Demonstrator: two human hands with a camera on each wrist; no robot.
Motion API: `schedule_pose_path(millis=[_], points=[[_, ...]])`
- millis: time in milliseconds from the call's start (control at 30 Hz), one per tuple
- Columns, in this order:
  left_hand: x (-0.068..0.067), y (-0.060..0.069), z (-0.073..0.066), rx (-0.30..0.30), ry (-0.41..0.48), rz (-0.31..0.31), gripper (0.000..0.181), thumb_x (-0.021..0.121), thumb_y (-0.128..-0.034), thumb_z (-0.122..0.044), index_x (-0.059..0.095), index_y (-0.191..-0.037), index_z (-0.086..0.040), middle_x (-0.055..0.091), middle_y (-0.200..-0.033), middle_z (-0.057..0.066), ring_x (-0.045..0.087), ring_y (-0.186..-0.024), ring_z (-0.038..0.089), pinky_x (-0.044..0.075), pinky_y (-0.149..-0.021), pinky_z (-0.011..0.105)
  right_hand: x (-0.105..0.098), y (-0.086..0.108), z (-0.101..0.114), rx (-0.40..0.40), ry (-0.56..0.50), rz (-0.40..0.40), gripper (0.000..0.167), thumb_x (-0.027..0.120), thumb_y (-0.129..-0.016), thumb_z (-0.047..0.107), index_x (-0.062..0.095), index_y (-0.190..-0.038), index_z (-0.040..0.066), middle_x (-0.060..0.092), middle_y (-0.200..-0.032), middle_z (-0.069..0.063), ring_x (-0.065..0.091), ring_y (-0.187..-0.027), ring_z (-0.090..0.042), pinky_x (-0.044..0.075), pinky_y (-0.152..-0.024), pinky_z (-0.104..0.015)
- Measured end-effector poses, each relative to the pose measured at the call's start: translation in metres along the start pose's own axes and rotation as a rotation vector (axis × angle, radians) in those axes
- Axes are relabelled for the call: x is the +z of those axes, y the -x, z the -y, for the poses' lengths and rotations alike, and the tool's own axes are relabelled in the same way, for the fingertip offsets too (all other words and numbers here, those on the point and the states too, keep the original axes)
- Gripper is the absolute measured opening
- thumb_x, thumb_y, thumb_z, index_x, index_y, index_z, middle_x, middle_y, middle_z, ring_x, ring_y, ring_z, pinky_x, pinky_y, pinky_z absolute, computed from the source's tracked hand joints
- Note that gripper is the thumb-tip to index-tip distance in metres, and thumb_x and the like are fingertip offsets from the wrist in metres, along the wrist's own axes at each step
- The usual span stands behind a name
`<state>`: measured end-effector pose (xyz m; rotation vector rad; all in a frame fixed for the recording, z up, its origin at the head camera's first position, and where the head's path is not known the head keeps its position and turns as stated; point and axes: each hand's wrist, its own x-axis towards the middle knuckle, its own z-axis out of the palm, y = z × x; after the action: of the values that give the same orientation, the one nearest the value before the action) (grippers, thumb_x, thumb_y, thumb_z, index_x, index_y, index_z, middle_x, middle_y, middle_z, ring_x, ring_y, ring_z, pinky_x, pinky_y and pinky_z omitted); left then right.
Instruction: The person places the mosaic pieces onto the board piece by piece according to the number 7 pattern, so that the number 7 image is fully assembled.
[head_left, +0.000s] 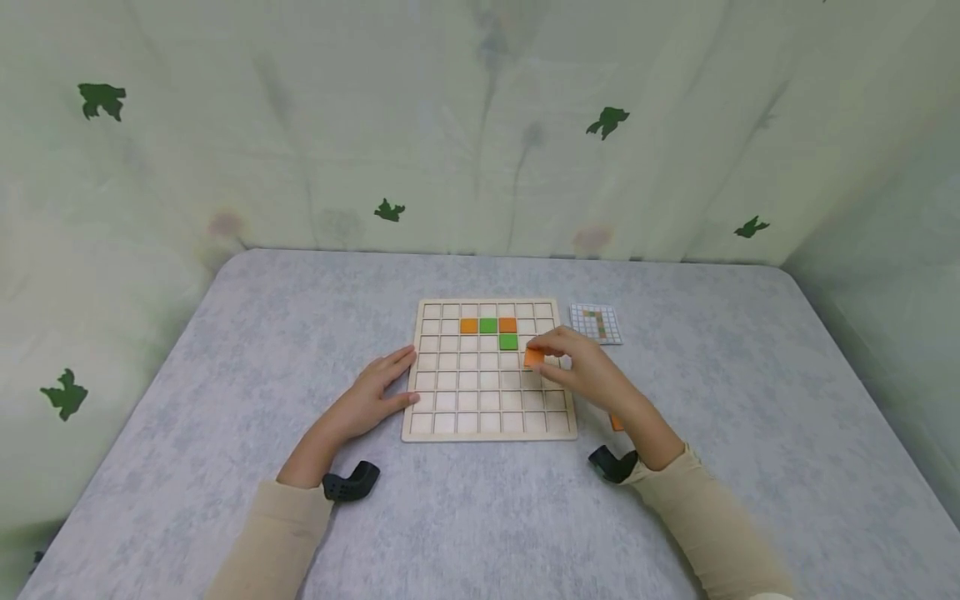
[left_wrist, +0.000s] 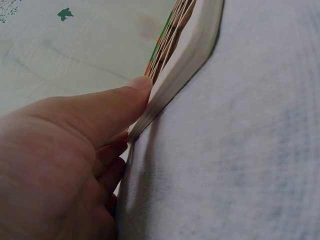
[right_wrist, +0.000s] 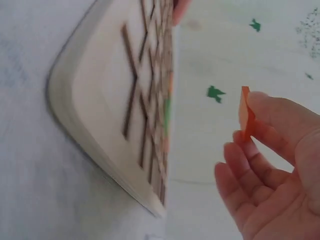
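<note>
Four seated tiles: an orange tile [head_left: 468,326], a green tile [head_left: 488,326] and a second orange tile [head_left: 507,325] run side by side in the second row from the far edge of the grid board [head_left: 467,402]; a second green tile [head_left: 508,342] fills the cell directly on the near side of the right-hand orange one.
Grid board: pale wood, seven cells by seven, lying flat on the mottled grey-blue table [head_left: 465,517].
Right hand [head_left: 588,367]: thumb and a finger pinch the held orange tile [head_left: 534,357]; the remaining fingers are loosely bent.
Held orange tile: above the right part of the board, nearer the person and farther right than the second green tile; the right wrist view shows it raised clear of the surface.
Left hand [head_left: 371,396]: fingers extended and thumb spread apart from them, gripping nothing; thumb tip and fingertips touch the board's left edge.
Pattern card [head_left: 596,323]: just beside the board's far right corner, printed with a small grid and coloured squares.
Loose orange tile [head_left: 617,422]: on the table right of the board, partly hidden by the right forearm.
Wrists: a black device at each, by beige sleeves.
Backdrop [head_left: 450,100]: pale hanging fabric with dark green bird-like shapes.
</note>
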<state>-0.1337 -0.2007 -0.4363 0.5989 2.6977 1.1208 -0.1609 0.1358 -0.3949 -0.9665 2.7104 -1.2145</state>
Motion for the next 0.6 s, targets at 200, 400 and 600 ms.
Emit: schedule_pose_path(millis=[200,400,600], points=[[0.0,0.0,0.0,0.004,0.002,0.002,0.067,0.062,-0.0864,-0.023,0.028,-0.14,0.0,0.02,-0.146,0.012,0.013,-0.132,0.036,0.014,-0.101,0.054,0.023,-0.021,-0.013,0.053,-0.028,0.012,0.03,0.065,-0.084,0.012,0.062,-0.112,0.002,0.058,-0.105,-0.007,0.053,-0.094,-0.019,0.046,-0.079,-0.033],[0.0,0.0,0.0,0.0,-0.002,0.001,0.067,0.062,-0.0864,-0.023,0.028,-0.14,0.0,0.02,-0.146,0.013,0.012,-0.132,0.037,0.014,-0.101,0.054,0.037,-0.03,-0.021,0.064,0.01,0.021,0.022,0.065,-0.084,0.014,0.064,-0.105,0.005,0.057,-0.103,-0.004,0.051,-0.091,-0.015,0.043,-0.078,-0.03],[0.0,0.0,0.0,-0.006,-0.002,-0.002,0.068,0.062,-0.0862,-0.024,0.029,-0.14,-0.001,0.02,-0.146,0.012,0.012,-0.132,0.036,0.013,-0.101,0.054,0.04,-0.031,-0.021,0.112,-0.028,0.055,0.024,0.067,-0.082,0.015,0.066,-0.105,0.008,0.053,-0.102,-0.003,0.048,-0.09,-0.015,0.041,-0.078,-0.031]])
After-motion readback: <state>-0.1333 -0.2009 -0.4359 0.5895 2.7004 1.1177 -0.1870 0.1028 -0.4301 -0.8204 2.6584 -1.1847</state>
